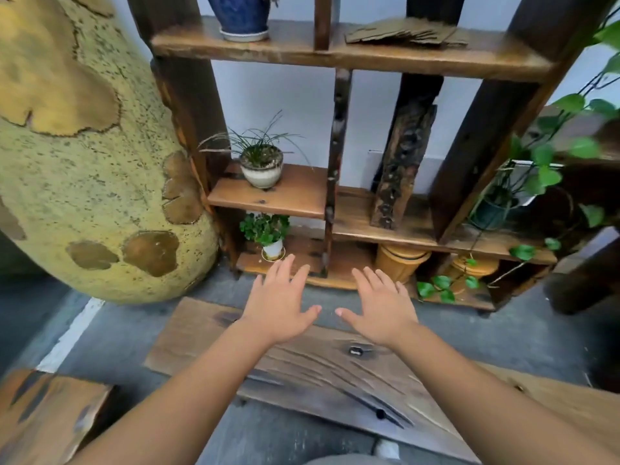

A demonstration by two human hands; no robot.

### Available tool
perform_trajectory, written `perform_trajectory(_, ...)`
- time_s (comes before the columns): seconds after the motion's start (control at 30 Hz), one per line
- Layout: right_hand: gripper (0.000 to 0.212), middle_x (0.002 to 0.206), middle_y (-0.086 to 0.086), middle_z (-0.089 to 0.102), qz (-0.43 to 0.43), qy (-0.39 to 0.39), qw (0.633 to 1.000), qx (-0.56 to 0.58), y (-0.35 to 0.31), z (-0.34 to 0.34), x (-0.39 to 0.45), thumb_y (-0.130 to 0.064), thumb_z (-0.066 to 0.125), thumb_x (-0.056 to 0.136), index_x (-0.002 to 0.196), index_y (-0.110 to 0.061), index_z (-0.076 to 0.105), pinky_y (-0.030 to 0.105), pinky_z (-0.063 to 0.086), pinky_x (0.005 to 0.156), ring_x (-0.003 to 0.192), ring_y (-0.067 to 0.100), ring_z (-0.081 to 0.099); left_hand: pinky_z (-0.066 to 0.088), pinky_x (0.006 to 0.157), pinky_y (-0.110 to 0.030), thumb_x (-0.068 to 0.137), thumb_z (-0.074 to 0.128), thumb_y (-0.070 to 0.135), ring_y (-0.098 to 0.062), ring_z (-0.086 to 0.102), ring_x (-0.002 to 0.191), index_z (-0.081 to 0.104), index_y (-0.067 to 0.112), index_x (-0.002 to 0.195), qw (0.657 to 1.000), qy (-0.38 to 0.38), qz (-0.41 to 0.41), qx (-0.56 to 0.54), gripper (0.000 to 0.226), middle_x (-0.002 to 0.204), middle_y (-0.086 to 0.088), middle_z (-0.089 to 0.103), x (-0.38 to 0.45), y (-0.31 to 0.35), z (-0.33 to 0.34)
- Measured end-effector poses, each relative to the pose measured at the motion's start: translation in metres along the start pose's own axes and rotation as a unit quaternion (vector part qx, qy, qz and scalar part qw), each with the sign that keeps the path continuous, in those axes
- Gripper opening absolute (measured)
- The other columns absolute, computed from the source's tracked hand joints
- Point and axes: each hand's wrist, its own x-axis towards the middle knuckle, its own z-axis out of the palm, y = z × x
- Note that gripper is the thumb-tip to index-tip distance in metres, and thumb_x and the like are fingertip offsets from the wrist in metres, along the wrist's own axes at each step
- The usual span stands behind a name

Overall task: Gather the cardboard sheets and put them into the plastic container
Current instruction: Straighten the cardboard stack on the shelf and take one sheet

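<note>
A fanned stack of brown cardboard sheets (406, 34) lies on the top shelf of a dark wooden rack (352, 57), right of its upright divider. My left hand (280, 303) and my right hand (380, 305) are stretched out side by side, palms down, fingers spread and straight, holding nothing. Both hover over a low wooden bench (322, 364) in front of the rack's bottom shelf, far below the sheets. No plastic container is in view.
A blue vase (241, 15) stands left of the sheets. Small potted plants (261, 162) (268, 234) sit on lower shelves, a bark slab (402, 162) leans inside. A big yellow spotted jar (84, 156) fills the left. Trailing ivy (550, 156) hangs on the right.
</note>
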Motion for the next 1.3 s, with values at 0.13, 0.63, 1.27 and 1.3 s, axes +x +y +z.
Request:
perform_trajectory(0.13,0.094,0.167,0.001,0.005,0.014,0.013,1.000,-0.003,0.049,-0.014,0.000,-0.078,0.032,0.083,0.157,-0.027,0.007,0.050,0.011,0.119,0.152,0.023,0.003,0.018,0.114,-0.057,0.082,0.039,0.069,-0.028,0.008,0.149,0.015,0.029,0.151,1.000,0.006,0.013,0.000,0.083,0.163,-0.006,0.005,0.032,0.047,-0.004)
perform_trajectory(0.63,0.092,0.166,0.004,0.012,0.009,0.057,0.998,-0.002,0.175,-0.068,0.047,-0.076,0.035,0.081,0.155,-0.026,0.014,0.053,0.013,0.118,0.152,0.024,0.008,0.020,0.112,-0.061,0.075,0.032,0.074,-0.029,0.009,0.149,0.020,0.031,0.150,0.996,0.073,0.016,0.038,0.087,0.163,-0.007,0.009,0.136,0.166,-0.021)
perform_trajectory(1.27,0.090,0.166,-0.001,0.009,0.032,0.229,0.973,-0.026,0.138,-0.222,0.159,-0.079,0.029,0.083,0.156,-0.030,0.009,0.052,0.011,0.119,0.153,0.022,0.007,0.011,0.118,-0.053,0.077,0.026,0.077,-0.029,-0.001,0.150,0.013,0.036,0.152,0.971,0.220,0.084,0.036,0.087,0.164,-0.006,0.006,0.270,0.124,-0.168)
perform_trajectory(1.3,0.090,0.166,-0.001,0.009,0.032,0.238,0.970,-0.031,0.135,-0.231,0.166,-0.078,0.030,0.083,0.156,-0.030,0.008,0.052,0.011,0.119,0.153,0.021,0.006,0.010,0.118,-0.052,0.077,0.028,0.076,-0.029,-0.002,0.150,0.012,0.036,0.152,0.969,0.228,0.091,0.030,0.087,0.164,-0.006,0.005,0.279,0.122,-0.178)
